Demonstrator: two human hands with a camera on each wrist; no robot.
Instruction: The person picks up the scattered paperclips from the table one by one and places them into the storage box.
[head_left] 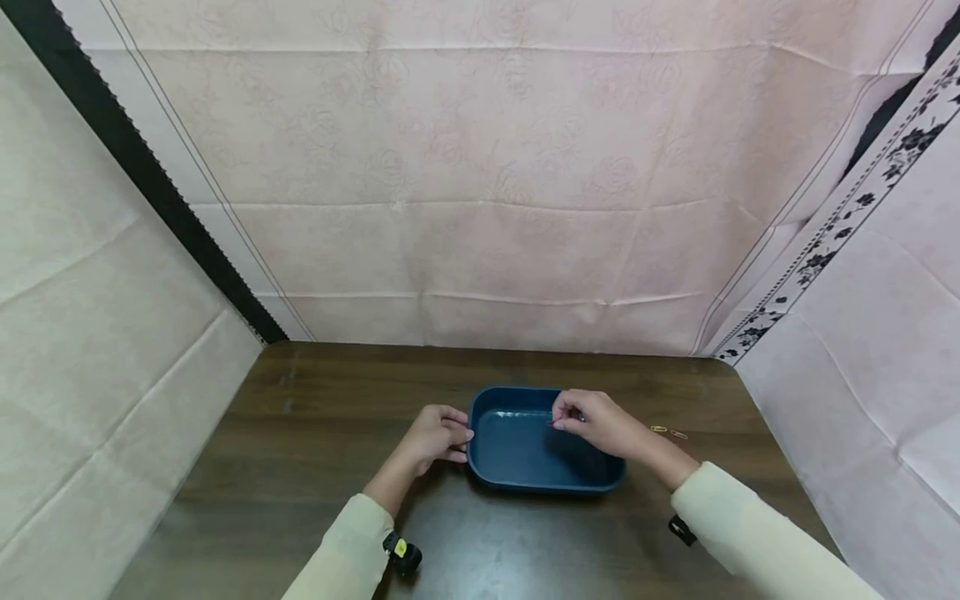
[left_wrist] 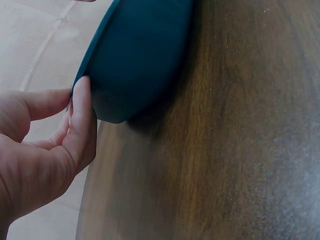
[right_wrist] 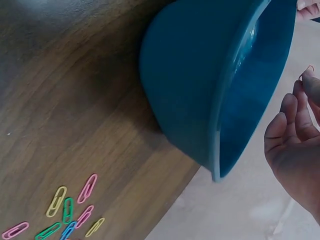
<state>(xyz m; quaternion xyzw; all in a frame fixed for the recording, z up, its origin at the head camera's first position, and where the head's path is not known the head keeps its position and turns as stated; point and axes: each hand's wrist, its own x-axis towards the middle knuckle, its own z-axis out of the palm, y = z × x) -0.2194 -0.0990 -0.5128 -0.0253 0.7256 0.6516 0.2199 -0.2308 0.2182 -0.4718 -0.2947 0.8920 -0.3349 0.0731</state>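
Note:
A deep blue rectangular tub (head_left: pixel 510 450) with rounded corners stands on the wooden table. At its left end my left hand (head_left: pixel 435 437) pinches the rim between thumb and fingers, as the left wrist view of the tub (left_wrist: pixel 135 55) also shows. Over the tub's right part hovers my right hand (head_left: pixel 592 421), thumb and forefinger pinching a small reddish paper clip (right_wrist: pixel 310 68). Most of that clip is hidden by the fingertips. In the right wrist view, the other fingers of this hand (right_wrist: pixel 295 145) are bent, apart from the tub's rim.
Right of the tub lie several loose paper clips, among them a yellow one (right_wrist: pixel 56 201), a pink one (right_wrist: pixel 87 188), a green one (right_wrist: pixel 68 210) and a blue one (right_wrist: pixel 68 231). Pale cloth (head_left: pixel 480 250) hangs behind the wooden table (head_left: pixel 300 492) and on both sides.

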